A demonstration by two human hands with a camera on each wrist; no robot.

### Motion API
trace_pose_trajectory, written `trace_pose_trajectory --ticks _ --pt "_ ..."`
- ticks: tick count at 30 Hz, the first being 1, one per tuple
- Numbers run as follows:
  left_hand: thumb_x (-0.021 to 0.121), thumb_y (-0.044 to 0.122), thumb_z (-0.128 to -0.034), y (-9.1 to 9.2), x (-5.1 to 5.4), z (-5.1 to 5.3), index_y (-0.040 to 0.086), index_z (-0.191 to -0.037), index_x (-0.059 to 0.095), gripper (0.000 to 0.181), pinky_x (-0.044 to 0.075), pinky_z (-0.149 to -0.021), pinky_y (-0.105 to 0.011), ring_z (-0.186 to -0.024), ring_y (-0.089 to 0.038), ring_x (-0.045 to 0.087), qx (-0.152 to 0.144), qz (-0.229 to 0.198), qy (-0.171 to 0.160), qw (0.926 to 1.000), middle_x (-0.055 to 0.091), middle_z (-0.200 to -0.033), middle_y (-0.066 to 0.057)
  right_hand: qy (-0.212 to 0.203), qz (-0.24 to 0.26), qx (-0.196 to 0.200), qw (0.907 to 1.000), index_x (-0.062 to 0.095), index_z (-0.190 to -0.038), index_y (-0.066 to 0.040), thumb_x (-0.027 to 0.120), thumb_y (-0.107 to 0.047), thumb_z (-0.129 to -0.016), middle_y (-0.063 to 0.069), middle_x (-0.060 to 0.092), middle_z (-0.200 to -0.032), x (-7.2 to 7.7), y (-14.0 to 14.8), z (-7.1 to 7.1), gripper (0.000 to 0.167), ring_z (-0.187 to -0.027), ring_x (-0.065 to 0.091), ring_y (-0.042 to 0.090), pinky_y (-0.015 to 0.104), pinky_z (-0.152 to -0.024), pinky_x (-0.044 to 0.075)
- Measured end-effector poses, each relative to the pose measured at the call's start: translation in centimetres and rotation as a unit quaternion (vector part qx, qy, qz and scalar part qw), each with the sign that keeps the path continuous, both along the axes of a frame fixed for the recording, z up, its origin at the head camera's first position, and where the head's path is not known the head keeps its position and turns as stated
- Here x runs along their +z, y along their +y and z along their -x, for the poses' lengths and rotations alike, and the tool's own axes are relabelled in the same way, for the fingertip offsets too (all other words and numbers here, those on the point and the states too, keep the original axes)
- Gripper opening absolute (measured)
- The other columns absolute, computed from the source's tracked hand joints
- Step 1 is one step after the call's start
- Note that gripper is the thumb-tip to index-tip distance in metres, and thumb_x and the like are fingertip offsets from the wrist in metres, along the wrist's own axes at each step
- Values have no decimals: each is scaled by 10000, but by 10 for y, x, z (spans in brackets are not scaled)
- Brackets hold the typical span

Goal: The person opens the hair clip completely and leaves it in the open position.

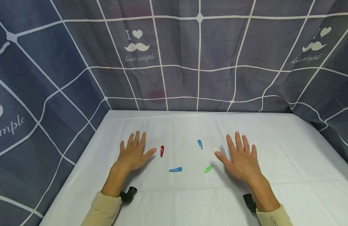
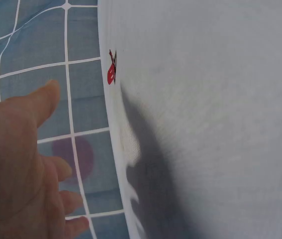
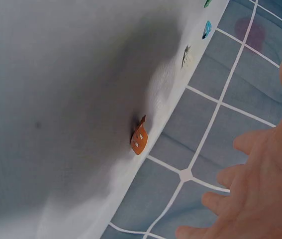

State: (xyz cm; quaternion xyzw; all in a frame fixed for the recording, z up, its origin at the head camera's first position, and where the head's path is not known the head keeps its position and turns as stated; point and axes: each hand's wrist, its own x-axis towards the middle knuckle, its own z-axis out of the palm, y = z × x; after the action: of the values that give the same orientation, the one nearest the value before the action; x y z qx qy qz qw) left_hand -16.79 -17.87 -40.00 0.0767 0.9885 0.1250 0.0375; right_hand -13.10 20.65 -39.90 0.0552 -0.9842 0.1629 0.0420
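My left hand [image 1: 132, 157] is held palm down over the white cloth, fingers spread and holding nothing. Closest to its thumb lies a red snap hair clip [image 1: 162, 151], also seen in the left wrist view. Over on the other side, my right hand [image 1: 241, 160] has its fingers stretched out, with nothing in them. Its thumb partly covers a white hair clip [image 1: 215, 150] in the head view. An orange hair clip [image 3: 139, 141] shows in the right wrist view; the right hand hides it from the head camera. Between the hands lie a green clip [image 1: 209, 169] and two blue clips, one nearer [image 1: 175, 169] and one farther [image 1: 200, 144].
A white cloth [image 1: 191, 201] covers the table. Dark grey curtains [image 1: 176, 47] with white grid lines hang behind it and along both sides. Each wrist carries a black camera mount, one at the left [image 1: 128, 194] and one at the right [image 1: 249, 202].
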Motion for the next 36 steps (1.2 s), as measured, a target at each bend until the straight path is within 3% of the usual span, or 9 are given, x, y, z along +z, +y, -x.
trace_pose_trajectory --ticks 7,10,14,19,25,32,36 --pt "409 631 -977 -1 1 0 57 -1576 174 862 -9 -1090 -689 -1476 -420 11 -57 -76 -140 9999 55 -1620 -219 173 194 255 9993 270 -1548 -32 455 -648 -951 264 113 -1598 -3 -1 -1 878 -1459 49 452 689 -1079 42" --pt "434 597 -985 -3 1 2 32 -1560 231 831 33 -1094 -686 -1469 -432 56 -143 -136 -11 9998 102 -1610 -237 328 450 468 9974 309 -1530 -14 521 -574 -957 269 164 -1586 -4 -2 0 829 -1458 77 445 671 -1089 75" --pt "499 537 -986 -2 3 4 -26 -1480 395 756 203 -1083 -657 -1413 -450 259 -186 -457 420 9979 305 -1535 -272 534 860 752 9920 362 -1505 -6 569 -485 -969 259 258 -1561 -6 -5 2 747 -1455 121 434 636 -1105 111" --pt "558 467 -985 0 7 6 -40 -1355 553 627 408 -981 -593 -1259 -416 504 79 -1161 692 9908 554 -1354 -237 536 1220 1164 9842 412 -1486 -25 566 -435 -991 210 368 -1523 -1 -13 8 661 -1448 195 397 581 -1124 167" --pt "597 434 -974 3 9 6 -10 -1297 615 550 491 -866 -537 -1098 -347 624 195 -1461 715 9865 642 -1242 -177 398 1662 1569 9727 485 -1445 -53 571 -395 -1000 115 496 -1447 13 -35 17 567 -1369 393 307 505 -1099 298" --pt "623 413 -964 9 10 8 17 -1242 664 486 526 -716 -421 -902 -240 668 -15 -1674 760 9829 694 -1121 -118 229 2052 2052 9567 559 -1392 -70 591 -362 -996 65 589 -1353 27 -74 26 493 -1259 533 268 471 -1024 415" --pt "651 396 -949 13 9 9 25 -1271 642 491 516 -720 -407 -889 -220 655 -143 -1786 584 9821 695 -1080 -90 290 2014 2354 9504 599 -1340 -44 608 -282 -992 71 629 -1288 29 -98 37 422 -1188 579 257 448 -991 444"
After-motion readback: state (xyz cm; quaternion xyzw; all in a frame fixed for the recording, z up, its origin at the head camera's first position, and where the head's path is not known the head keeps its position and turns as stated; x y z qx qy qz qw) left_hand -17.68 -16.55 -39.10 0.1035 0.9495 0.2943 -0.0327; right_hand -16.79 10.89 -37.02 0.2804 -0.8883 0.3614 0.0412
